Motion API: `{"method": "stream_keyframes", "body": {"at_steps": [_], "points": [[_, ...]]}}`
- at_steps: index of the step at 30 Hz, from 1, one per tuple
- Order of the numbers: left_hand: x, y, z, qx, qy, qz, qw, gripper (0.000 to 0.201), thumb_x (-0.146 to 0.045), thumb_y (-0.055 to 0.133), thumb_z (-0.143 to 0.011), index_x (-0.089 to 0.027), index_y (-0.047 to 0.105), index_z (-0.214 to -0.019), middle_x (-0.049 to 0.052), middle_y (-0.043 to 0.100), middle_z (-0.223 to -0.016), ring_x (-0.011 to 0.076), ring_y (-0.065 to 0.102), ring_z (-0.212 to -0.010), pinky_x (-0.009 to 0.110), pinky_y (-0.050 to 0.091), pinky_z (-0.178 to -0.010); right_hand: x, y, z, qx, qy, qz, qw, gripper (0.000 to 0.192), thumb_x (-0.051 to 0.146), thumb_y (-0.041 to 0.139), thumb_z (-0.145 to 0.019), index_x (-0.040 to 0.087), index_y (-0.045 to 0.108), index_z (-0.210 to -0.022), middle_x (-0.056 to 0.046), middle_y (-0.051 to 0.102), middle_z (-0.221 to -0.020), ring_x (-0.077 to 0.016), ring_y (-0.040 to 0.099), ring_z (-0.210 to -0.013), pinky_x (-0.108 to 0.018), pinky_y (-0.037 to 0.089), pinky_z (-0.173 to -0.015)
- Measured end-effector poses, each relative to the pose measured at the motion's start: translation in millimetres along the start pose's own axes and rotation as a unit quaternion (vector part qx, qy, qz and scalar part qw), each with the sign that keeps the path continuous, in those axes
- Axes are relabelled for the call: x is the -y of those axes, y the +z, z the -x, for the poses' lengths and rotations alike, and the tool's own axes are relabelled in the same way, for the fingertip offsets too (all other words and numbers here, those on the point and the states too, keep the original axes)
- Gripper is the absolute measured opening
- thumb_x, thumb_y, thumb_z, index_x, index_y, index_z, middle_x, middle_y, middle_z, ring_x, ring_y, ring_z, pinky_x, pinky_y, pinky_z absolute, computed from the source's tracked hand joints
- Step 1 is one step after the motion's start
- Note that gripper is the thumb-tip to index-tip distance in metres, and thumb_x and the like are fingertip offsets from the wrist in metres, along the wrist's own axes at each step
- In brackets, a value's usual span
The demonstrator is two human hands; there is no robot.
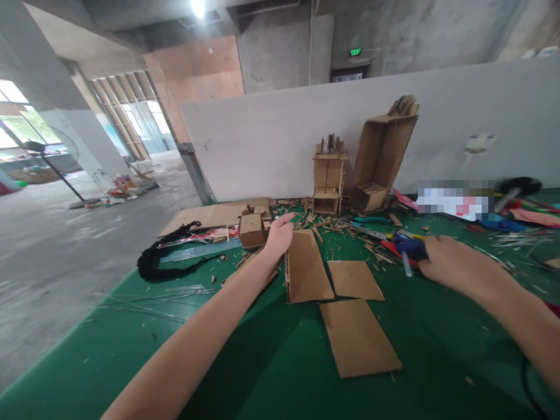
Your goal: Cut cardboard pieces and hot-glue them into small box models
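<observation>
My left hand (281, 234) is closed at the far left corner of a cardboard piece (308, 268) with a raised left edge. Its lower fingers are hidden behind that edge. My right hand (444, 256), slightly blurred, is wrapped round a dark blue glue gun (411, 247). A translucent glue stick (407, 265) juts from it. Beside the held piece lies a flat cardboard square (355, 280) with a small hole. Nearer to me is a larger flat cardboard panel (361, 338). A small cardboard box (251, 230) sits just left of my left hand.
Two cardboard structures, one short (330, 175) and one tall (385, 154), stand against the white partition (262, 146). Scraps litter the green table (245, 373). Black yarn (153, 265) and thin rods (149, 300) lie left; pliers (371, 220) and assorted tools lie right.
</observation>
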State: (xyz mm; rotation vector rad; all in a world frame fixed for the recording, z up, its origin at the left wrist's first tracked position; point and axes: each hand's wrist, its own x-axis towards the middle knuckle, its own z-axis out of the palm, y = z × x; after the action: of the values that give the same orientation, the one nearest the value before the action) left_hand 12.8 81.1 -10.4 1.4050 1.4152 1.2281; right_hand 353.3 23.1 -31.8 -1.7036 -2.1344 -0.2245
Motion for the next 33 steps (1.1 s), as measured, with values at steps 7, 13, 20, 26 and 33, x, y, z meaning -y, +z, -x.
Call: {"method": "stream_keyframes", "body": {"at_steps": [7, 13, 20, 26, 33], "points": [[-0.8, -1.3, -0.4, -0.003, 0.002, 0.021, 1.0, 0.047, -0.011, 0.044, -0.072, -0.013, 0.063, -0.115, 0.007, 0.066, -0.113, 0.0199, 0.062, -0.098, 0.03, 0.047, -0.088, 98.3, -32.2, 17.6, -0.015, -0.09, -0.227, 0.969, 0.004, 0.03, 0.051, -0.08, 0.027, 0.054, -0.078, -0.008, 0.062, -0.079, -0.0249, 0.059, -0.072, -0.036, 0.045, -0.062], [-3.9, -5.3, -8.9, 0.004, 0.024, 0.017, 1.0, 0.044, -0.007, 0.046, -0.066, -0.015, 0.069, -0.104, 0.006, 0.066, -0.115, 0.0201, 0.055, -0.114, 0.032, 0.037, -0.102, 151.7, -18.4, 19.6, 0.129, -0.187, -0.334, 0.915, 0.011, 0.027, 0.056, -0.081, 0.021, 0.055, -0.071, -0.003, 0.059, -0.082, -0.0163, 0.056, -0.073, -0.029, 0.045, -0.068], [-2.9, -2.1, -12.0, 0.027, 0.028, 0.01, 0.999, 0.043, -0.008, 0.046, -0.067, -0.017, 0.069, -0.102, 0.002, 0.066, -0.115, 0.02, 0.053, -0.116, 0.031, 0.036, -0.103, 161.0, 4.8, 10.3, 0.133, -0.228, -0.36, 0.895, 0.012, 0.028, 0.058, -0.081, 0.018, 0.057, -0.075, -0.001, 0.058, -0.072, -0.0134, 0.053, -0.065, -0.025, 0.041, -0.061], [-5.2, -1.3, -12.4, 0.034, 0.025, 0.01, 0.999, 0.047, -0.007, 0.044, -0.066, -0.013, 0.068, -0.106, 0.005, 0.061, -0.123, 0.0178, 0.048, -0.122, 0.026, 0.032, -0.105, 168.6, 13.3, 14.3, 0.131, -0.171, -0.358, 0.909, 0.021, 0.034, 0.054, -0.083, 0.018, 0.053, -0.068, 0.001, 0.054, -0.065, -0.0124, 0.05, -0.058, -0.024, 0.039, -0.055], [-5.3, -2.3, -11.8, 0.028, 0.022, 0.02, 0.999, 0.046, -0.007, 0.044, -0.067, -0.012, 0.067, -0.107, 0.006, 0.06, -0.125, 0.0165, 0.048, -0.122, 0.025, 0.031, -0.105, 186.8, 6.4, 32.7, 0.132, -0.098, -0.361, 0.918, 0.018, 0.034, 0.053, -0.083, 0.02, 0.052, -0.072, 0.0, 0.056, -0.07, -0.0134, 0.052, -0.062, -0.024, 0.04, -0.056]]}}
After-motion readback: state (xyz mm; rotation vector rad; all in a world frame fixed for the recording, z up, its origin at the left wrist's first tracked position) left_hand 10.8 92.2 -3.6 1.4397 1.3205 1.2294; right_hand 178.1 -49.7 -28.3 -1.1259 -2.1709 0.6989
